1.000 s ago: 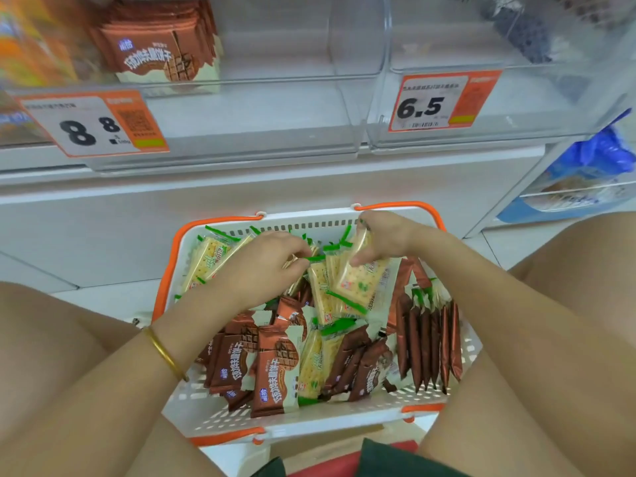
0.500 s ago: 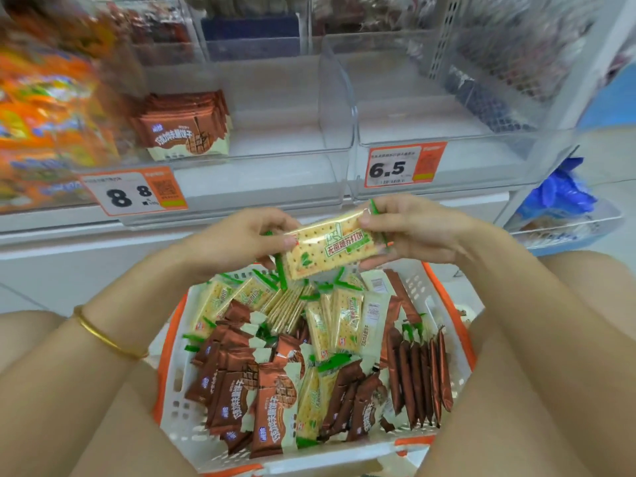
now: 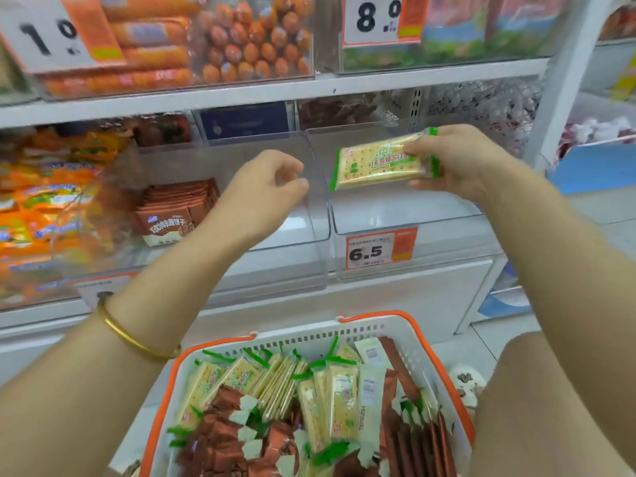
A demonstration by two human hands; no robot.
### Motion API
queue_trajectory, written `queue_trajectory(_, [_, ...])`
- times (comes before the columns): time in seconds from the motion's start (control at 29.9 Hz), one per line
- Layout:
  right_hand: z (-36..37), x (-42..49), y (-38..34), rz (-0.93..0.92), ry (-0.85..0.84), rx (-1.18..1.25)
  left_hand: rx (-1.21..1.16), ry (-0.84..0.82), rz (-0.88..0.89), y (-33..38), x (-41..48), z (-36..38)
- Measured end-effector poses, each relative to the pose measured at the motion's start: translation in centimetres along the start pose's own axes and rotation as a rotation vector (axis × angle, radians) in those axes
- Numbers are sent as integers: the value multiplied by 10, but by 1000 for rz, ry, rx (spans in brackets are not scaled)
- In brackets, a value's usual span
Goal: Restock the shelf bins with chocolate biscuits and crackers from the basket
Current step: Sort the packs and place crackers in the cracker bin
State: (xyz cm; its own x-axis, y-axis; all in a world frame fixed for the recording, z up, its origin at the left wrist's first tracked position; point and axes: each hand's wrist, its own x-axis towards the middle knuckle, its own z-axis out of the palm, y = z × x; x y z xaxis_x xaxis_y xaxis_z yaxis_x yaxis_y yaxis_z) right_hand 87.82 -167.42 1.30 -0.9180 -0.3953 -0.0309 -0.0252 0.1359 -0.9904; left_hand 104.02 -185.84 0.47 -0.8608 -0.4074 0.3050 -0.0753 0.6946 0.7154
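Right hand (image 3: 457, 163): fingers and thumb clamped on one end of a cracker pack (image 3: 375, 165). The pack is held level and lengthwise, label facing up, and extends from the fingers toward the left hand. It sits in the air over the open top of the right-hand bin (image 3: 447, 235), clear of the floor of that bin. A price tag (image 3: 381, 248) reading 6.5 is fixed to the bin front, below and ahead of the right wrist.

Left hand (image 3: 272, 187): fingers loosely curled, holding nothing. It hangs level with the right hand and just beside the free end of the pack, without touching it. The fingertips are close to the clear wall between the two bins; contact with it cannot be confirmed. A gold bangle (image 3: 134, 339) is on the left forearm.

Left-hand bin (image 3: 292, 266): a stack of chocolate biscuit packs (image 3: 172, 215) lies beyond and outward of the left hand.

Basket (image 3: 309, 339): below both forearms, holding crackers (image 3: 340, 401) and brown biscuit packets (image 3: 223, 425) mixed together.
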Motion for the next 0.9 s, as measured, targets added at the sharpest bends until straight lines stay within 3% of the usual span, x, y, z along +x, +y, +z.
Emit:
queue_trajectory(0.17, [18,103,38,76,47,-284,245,-77,9,-13,43,33])
queue_trajectory(0.3, [41,163,62,193,-38,-278,285,-112,-19,-25,59,51])
queue_trajectory(0.4, [54,191,70,176,-60,-333,274,-118,5,-27,66,58])
queue_trajectory(0.53, [61,214,75,114,17,-853,296,-131,37,-28,69,64])
queue_trajectory(0.6, [65,224,81,94,76,-961,293,-117,47,-29,70,65])
queue_trajectory(0.74, [74,235,96,114,152,-960,278,-92,67,-30,69,66])
queue_trajectory(0.9, [83,244,110,144,343,-744,261,-90,68,-32,68,66])
